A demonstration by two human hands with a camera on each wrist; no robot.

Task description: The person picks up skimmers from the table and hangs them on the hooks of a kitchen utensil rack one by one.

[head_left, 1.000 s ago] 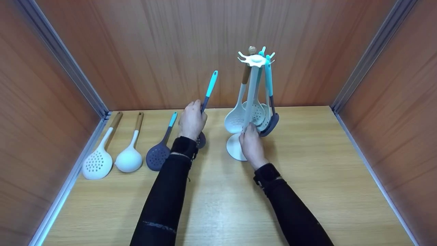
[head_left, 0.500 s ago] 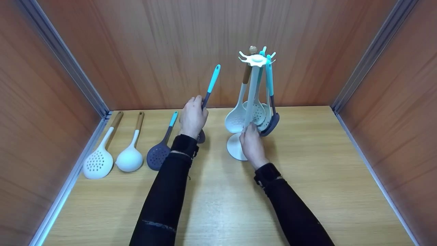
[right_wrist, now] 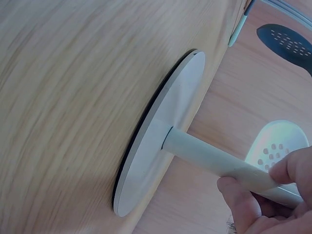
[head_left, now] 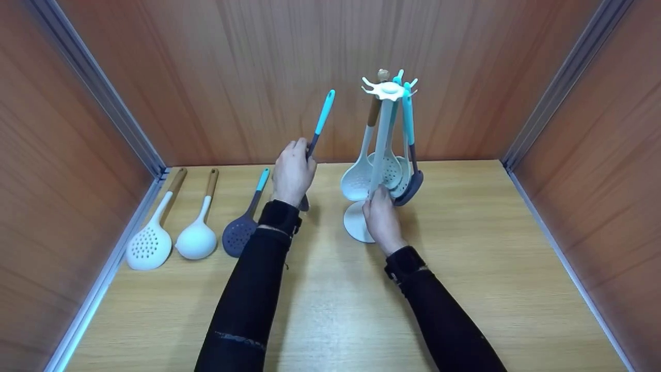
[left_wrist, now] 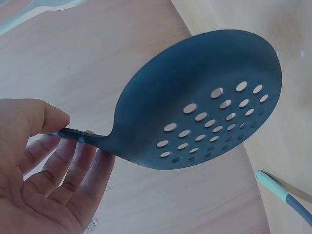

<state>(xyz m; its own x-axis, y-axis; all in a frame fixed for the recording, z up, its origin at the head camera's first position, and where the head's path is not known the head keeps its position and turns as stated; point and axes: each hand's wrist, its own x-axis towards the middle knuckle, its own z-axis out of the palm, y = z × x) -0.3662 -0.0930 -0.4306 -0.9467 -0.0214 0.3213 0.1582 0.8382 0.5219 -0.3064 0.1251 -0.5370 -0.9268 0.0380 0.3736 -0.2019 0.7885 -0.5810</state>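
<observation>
Bright, cool light fills the head view and leaves a pale glare patch on the light-wood tabletop (head_left: pixel 330 320). Soft-edged shadows lie just right of the black cloth left sleeve (head_left: pixel 245 289) and beside the white round-based stand (head_left: pixel 381 150). The reddish-brown wood left panel (head_left: pixel 57 206) dims low down, while the grey metal edge strip (head_left: pixel 107 279) shines bluish white. Both wrist views look hazy, with washed-out colours. In the left one, the dark-blue perforated skimmer (left_wrist: pixel 190 97) appears sharp-edged, its bowl deeply shaded near the handle.
</observation>
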